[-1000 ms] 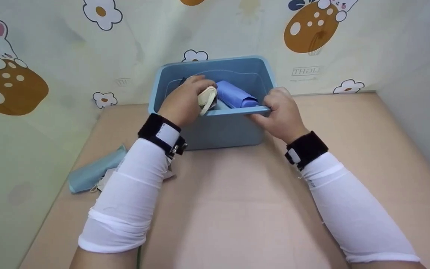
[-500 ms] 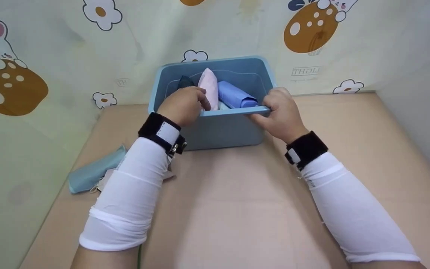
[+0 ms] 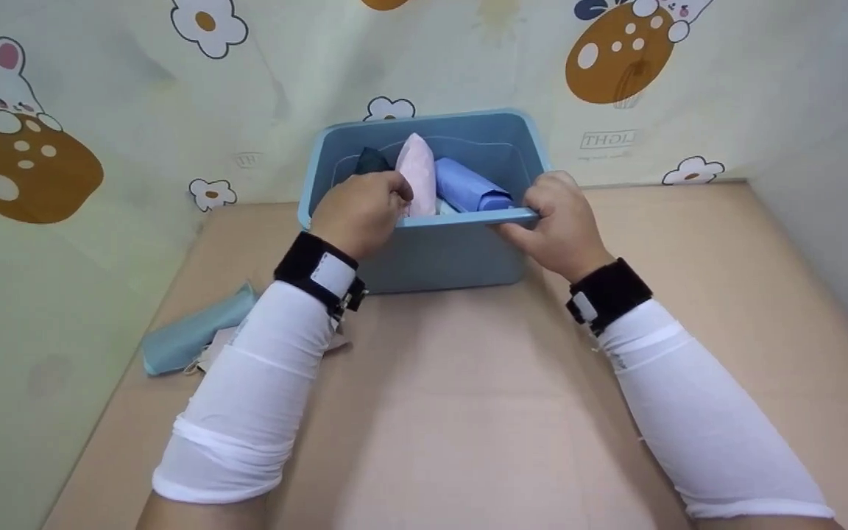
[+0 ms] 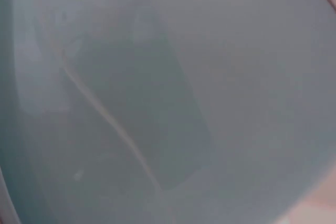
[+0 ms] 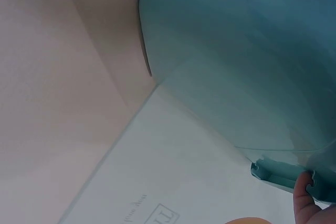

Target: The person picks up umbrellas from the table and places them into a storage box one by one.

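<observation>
A blue plastic storage bin (image 3: 439, 258) stands at the back of the table. My left hand (image 3: 358, 210) reaches over its front rim, fingers bent downward beside an upright, pointed pale pink bundle (image 3: 417, 173). Those fingertips are hidden inside the bin, and I cannot tell whether they pinch anything. My right hand (image 3: 560, 224) grips the bin's front right corner, thumb under the rim. To the right of the pink bundle lies a blue rolled bundle (image 3: 468, 184); a dark bundle (image 3: 371, 160) is behind my left hand. The bin wall (image 4: 252, 77) fills most of the left wrist view.
On the table's left side lies a long light-teal bundle (image 3: 196, 331), with a pale cloth thing (image 3: 218, 347) partly under my left forearm. A printed curtain (image 3: 468, 66) hangs behind the bin. Table surface (image 3: 468, 405) stretches in front of it.
The cream rolled thing with a strap in my left hand a second ago is out of sight, and the pink bundle shows instead. My left fingers shift slightly; the right hand keeps its grip.
</observation>
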### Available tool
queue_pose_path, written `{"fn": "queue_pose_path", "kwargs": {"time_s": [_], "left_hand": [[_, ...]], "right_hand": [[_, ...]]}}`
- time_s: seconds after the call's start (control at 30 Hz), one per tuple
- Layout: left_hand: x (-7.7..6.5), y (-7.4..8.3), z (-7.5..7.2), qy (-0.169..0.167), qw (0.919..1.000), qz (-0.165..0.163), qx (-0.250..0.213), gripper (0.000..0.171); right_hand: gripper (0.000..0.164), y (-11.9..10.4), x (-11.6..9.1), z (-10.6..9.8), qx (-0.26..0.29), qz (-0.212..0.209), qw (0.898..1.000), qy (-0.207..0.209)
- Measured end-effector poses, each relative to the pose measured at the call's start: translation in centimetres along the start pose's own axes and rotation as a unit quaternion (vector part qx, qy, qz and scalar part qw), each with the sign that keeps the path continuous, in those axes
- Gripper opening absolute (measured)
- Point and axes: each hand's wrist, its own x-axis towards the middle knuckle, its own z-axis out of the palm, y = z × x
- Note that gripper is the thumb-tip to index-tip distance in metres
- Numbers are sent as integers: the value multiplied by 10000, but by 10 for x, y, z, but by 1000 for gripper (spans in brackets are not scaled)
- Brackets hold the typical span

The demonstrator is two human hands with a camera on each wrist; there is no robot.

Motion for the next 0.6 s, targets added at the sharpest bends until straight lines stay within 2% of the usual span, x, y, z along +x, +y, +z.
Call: {"fn": "queue_pose_path", "kwargs": {"time_s": [0.1,0.23,0.33,0.47,0.6], "left_hand": [[-9,-8,4,481,9979,350,254,42],[-23,-28,8,1183,9885,863,381,38],[-36,-48,8,1528,9828,992,296,38],[-57,-72,8,1481,9867,654,152,45],[-79,-91,9,1138,9935,59,62,65]], "right_hand": [[53,0,-1,-2,21,37,10000,-2],[54,0,0,-5,-6,121,9999,10],[54,0,0,-5,-31,176,9998,-10],[53,-2,-1,-3,1,226,9997,-30],[52,-2,-1,1,77,185,9998,-29]]}}
